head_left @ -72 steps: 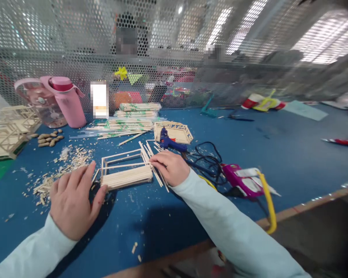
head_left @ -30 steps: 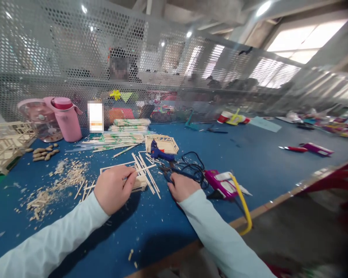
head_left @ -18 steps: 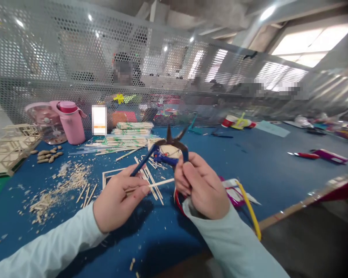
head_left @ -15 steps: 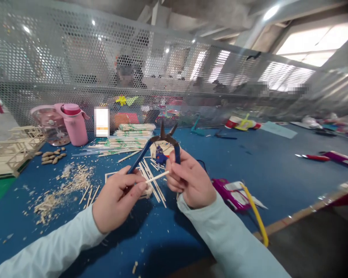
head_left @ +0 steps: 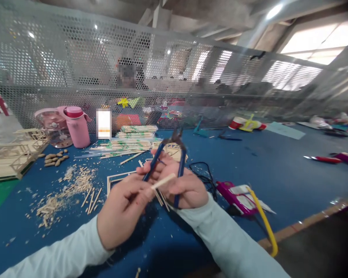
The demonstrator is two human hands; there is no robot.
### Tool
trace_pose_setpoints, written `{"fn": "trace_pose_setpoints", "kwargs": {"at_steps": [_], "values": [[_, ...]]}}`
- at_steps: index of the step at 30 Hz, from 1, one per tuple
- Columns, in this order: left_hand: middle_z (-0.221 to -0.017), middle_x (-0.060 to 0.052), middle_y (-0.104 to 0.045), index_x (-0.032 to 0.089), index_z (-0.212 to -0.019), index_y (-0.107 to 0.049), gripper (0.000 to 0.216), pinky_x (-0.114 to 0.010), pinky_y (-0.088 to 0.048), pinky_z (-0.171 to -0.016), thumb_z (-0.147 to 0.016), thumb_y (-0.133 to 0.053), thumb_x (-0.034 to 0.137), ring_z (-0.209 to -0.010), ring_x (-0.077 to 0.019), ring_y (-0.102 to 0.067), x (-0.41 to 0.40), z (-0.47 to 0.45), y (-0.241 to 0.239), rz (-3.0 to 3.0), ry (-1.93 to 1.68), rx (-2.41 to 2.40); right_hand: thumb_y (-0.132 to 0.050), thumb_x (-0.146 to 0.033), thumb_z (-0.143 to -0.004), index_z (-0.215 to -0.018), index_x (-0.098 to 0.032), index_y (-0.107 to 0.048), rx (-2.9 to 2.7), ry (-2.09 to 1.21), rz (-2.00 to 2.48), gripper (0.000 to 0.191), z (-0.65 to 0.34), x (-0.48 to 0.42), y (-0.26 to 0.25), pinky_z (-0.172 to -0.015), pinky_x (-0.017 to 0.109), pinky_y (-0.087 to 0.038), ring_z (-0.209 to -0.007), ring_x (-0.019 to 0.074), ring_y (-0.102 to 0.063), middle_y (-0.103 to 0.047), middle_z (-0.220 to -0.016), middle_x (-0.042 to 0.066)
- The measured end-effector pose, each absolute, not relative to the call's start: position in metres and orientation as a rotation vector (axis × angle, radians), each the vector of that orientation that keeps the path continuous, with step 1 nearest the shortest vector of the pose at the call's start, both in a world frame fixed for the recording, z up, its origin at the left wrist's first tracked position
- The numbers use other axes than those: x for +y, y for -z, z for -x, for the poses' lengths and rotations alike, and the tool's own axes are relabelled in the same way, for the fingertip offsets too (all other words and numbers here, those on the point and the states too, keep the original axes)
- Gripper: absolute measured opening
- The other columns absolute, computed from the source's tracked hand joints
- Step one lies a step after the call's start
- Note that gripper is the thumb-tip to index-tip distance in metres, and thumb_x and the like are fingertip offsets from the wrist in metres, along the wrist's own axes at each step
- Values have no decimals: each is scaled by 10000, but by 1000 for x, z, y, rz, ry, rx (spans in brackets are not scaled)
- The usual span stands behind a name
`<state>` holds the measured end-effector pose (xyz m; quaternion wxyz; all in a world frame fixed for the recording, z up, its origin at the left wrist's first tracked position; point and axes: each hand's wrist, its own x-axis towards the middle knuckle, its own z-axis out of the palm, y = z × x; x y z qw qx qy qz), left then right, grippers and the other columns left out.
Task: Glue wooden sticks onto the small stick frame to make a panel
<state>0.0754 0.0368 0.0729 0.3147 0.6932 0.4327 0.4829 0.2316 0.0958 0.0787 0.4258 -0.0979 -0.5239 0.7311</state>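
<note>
My left hand (head_left: 123,210) pinches a short pale wooden stick (head_left: 164,180) between thumb and fingers, its free end pointing right. Its fingertips lie by the left handle of blue-handled pliers (head_left: 182,162). The pliers' handles are spread and their dark jaws point up and away, a little blurred. Across the palm of my right hand (head_left: 191,189) runs the right handle; the fingers reach out behind the pliers and the thumb is near the stick's tip. Under the hands, partly hidden, are a stick frame (head_left: 120,177) and loose sticks (head_left: 162,200) on the blue table (head_left: 150,247).
Wood scraps (head_left: 75,181) and peanuts (head_left: 55,159) lie left, near a pink bottle (head_left: 79,129) and a wooden model (head_left: 5,158). Bundled sticks (head_left: 136,135) are behind. A purple glue gun (head_left: 236,197) with a yellow strip (head_left: 265,224) lies right; beyond is a red-handled knife (head_left: 326,159).
My right hand has opened from a closed grip, its fingers now extended behind the pliers. The pliers have shifted slightly right and lower. The left hand still pinches the stick.
</note>
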Motion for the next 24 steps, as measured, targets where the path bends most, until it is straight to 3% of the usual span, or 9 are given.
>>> {"fn": "trace_pose_setpoints", "kwargs": {"at_steps": [3, 9, 16, 24], "values": [[-656, 14, -583, 175, -776, -611, 266, -206, -333, -404, -838, -462, 387, -418, -65, -422, 49, -68, -69, -1542, -1394, 1359, -433, -118, -459, -1174, -264, -360, -1534, -1437, 481, 733, -251, 112, -77, -953, 493, -370, -1012, 241, -566, -569, -996, 42], [-553, 41, -491, 170, -725, -585, 285, -206, -343, -479, -832, -456, 401, -492, -87, -422, 65, -60, -59, -1534, -1452, 1447, -455, -104, -596, -1230, -158, -456, -2322, -598, 985, 636, -258, 117, -58, -991, 460, -333, -1132, 271, -462, -524, -1180, 135], [-548, 34, -526, 169, -777, -610, 279, -228, -391, -569, -838, -443, 384, -547, -113, -485, 61, -65, -57, -1599, -1427, 1457, -421, -68, -598, -1295, -105, -409, -2419, -510, 945, 697, -253, 112, -48, -980, 423, -363, -1120, 244, -471, -525, -1175, 142], [-526, 51, -500, 180, -616, -535, 307, -206, -341, -517, -861, -414, 320, -497, -89, -430, 56, -67, -59, -1759, -1269, 1484, -487, -131, -739, -1275, -158, -431, -2431, -477, 939, 539, -251, 107, -48, -945, 416, -390, -1091, 255, -489, -539, -1156, 132]]}}
